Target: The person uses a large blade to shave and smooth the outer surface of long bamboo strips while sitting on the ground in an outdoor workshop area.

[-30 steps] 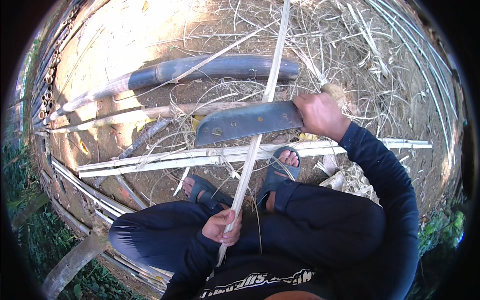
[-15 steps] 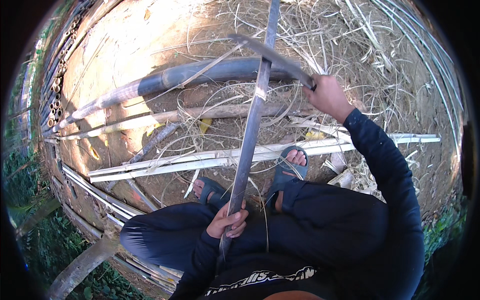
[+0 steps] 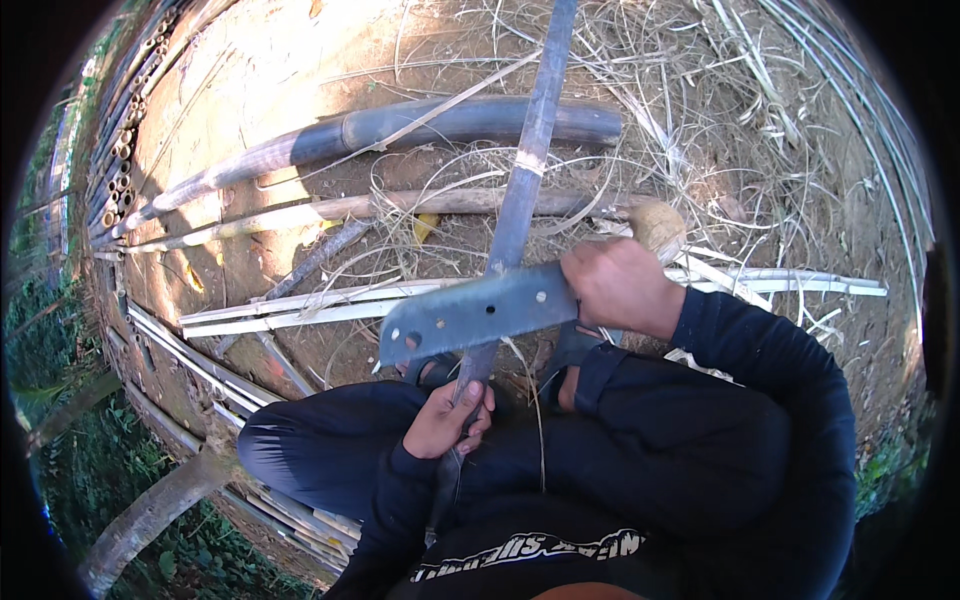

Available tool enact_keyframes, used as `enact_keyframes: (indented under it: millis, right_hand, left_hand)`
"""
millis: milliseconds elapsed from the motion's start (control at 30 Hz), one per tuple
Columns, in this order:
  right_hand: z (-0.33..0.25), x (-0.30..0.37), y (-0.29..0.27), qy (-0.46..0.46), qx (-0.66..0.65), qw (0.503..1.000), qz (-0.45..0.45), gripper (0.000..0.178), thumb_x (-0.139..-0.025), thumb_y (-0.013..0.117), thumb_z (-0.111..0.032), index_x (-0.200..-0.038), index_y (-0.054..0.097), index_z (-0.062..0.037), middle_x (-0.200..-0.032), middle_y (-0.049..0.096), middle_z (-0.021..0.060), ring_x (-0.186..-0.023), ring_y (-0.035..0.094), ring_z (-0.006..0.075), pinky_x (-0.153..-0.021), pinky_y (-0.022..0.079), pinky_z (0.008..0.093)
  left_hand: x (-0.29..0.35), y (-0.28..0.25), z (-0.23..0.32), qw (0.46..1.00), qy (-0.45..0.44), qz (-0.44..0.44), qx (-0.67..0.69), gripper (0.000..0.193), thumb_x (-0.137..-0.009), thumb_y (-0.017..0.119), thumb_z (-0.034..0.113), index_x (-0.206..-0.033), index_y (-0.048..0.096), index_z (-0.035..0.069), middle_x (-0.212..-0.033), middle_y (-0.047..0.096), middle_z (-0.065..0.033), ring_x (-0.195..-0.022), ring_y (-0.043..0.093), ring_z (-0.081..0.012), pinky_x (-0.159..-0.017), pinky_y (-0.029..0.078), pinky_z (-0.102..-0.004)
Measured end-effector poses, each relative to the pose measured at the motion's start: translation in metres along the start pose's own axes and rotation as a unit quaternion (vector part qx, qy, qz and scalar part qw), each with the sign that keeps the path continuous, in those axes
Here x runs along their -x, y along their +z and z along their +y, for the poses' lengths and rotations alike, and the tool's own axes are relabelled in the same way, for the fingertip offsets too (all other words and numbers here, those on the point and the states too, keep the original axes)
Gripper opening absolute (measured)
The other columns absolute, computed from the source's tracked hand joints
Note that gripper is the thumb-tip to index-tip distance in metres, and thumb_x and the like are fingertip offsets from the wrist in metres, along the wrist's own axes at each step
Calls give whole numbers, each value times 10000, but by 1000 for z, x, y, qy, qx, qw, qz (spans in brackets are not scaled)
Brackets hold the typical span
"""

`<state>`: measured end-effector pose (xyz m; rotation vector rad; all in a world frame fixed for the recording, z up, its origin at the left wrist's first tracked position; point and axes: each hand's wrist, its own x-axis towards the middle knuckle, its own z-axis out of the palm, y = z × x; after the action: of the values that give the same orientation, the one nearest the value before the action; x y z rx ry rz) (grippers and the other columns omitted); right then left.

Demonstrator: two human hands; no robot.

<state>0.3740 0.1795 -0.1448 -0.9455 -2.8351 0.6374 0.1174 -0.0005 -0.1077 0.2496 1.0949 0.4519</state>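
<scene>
My left hand [image 3: 450,420] is closed round the near end of a long dark bamboo strip [image 3: 516,205], which slants up and away from my lap past the top edge of the view. My right hand [image 3: 625,285] grips the handle of a machete [image 3: 475,308], its round pale knob [image 3: 658,230] showing behind the fist. The broad grey blade, with several holes or rivets along it, lies across the strip a short way beyond my left hand. It hides part of the strip and my left foot. Whether the edge touches the bamboo I cannot tell.
Beyond the strip lie a thick dark bamboo pole [image 3: 430,122] and a thinner pale pole [image 3: 450,202]. White split strips [image 3: 300,312] run crosswise before my sandals. Curly shavings [image 3: 690,120] litter the right side. Stacked bamboo [image 3: 120,180] and a branch [image 3: 165,510] stand at the left.
My right hand has brought the machete nearer to my body and turned it, so its flat side now shows. The strip has tilted slightly to the right at its far end.
</scene>
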Motion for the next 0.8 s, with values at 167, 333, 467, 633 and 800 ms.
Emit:
enact_keyframes:
  millis: [167, 333, 467, 633, 800]
  right_hand:
    - [108, -11, -6, 281, 32, 959, 32, 225, -769, 701, -196, -852, 640, 4, -722, 662, 205, -658, 679, 357, -634, 560, 448]
    - [104, 0, -7, 255, 31, 965, 44, 218, -781, 692, -192, -836, 643, 14, -732, 673, 195, -644, 698, 325, -631, 586, 425]
    - [35, 6, 19, -11, -12, 999, 33, 297, -616, 735, -152, -846, 592, -31, -770, 635, 135, -664, 665, 291, -628, 538, 406]
    - [91, -20, 18, 77, 11, 995, 62, 253, -685, 721, -158, -855, 596, -19, -792, 653, 152, -683, 679, 305, -644, 551, 419]
    - [133, -48, 1, 256, -16, 964, 75, 241, -769, 709, -193, -855, 619, 13, -809, 679, 210, -714, 690, 362, -686, 568, 458]
  left_hand:
    - [-3, -13, -6, 999, 5, -43, 10, 424, -1060, 352, 437, -958, 508, 56, -706, 613, -135, -413, 503, -137, -410, 415, -242]
    - [-5, 2, 5, 998, 42, -1, 47, 402, -1058, 368, 419, -979, 533, 62, -799, 649, -146, -530, 583, -154, -464, 466, -244]
    - [-12, -10, -6, 995, 91, 42, 12, 336, -1037, 469, 367, -1024, 580, 51, -837, 627, -69, -643, 589, -129, -566, 506, -249]
    - [-1, -3, 8, 990, 25, 132, 43, 309, -1028, 503, 321, -949, 603, 40, -722, 583, -19, -592, 554, -92, -543, 480, -231]
    - [-2, -3, 4, 985, 41, 152, 63, 313, -1046, 447, 337, -918, 568, 78, -641, 545, -6, -494, 489, -72, -441, 398, -201]
